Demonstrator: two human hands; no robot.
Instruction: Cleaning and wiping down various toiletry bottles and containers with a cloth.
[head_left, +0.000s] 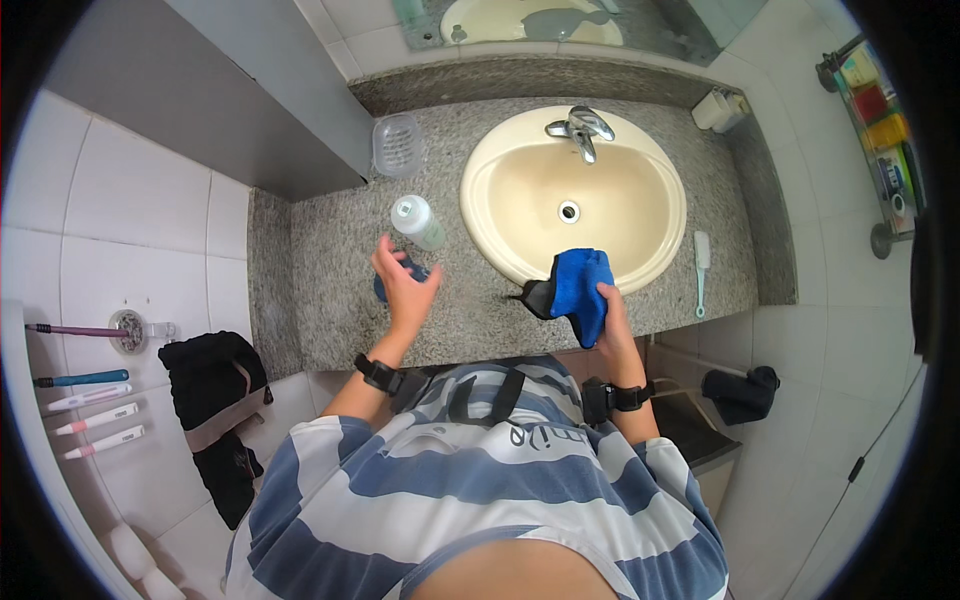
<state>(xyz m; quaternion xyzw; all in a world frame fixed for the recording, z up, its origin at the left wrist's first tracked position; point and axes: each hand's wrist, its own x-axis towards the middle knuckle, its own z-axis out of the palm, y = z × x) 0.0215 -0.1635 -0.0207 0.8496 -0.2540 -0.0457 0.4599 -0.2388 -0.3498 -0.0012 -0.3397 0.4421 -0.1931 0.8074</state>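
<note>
My right hand (617, 319) grips a blue cloth with dark grey edging (581, 289) at the front rim of the cream oval sink basin (480, 217). Folded, the cloth overhangs part of the bowl. On the left, my left hand (407, 289) hovers with its fingers spread and curved over a dark blue object (381, 289). My fingers cover most of that object, so its kind cannot be told. Just beyond those fingertips stands a translucent bottle with a white cap (418, 222), holding pale green liquid.
A chrome faucet (582, 131) rises behind the basin. On the granite counter (337, 247) are a clear plastic soap dish (398, 146) and, at right, a white-headed brush (701, 270). A grey cabinet (247, 90) juts in at left. A glass shelf with several packages (881, 139) hangs right.
</note>
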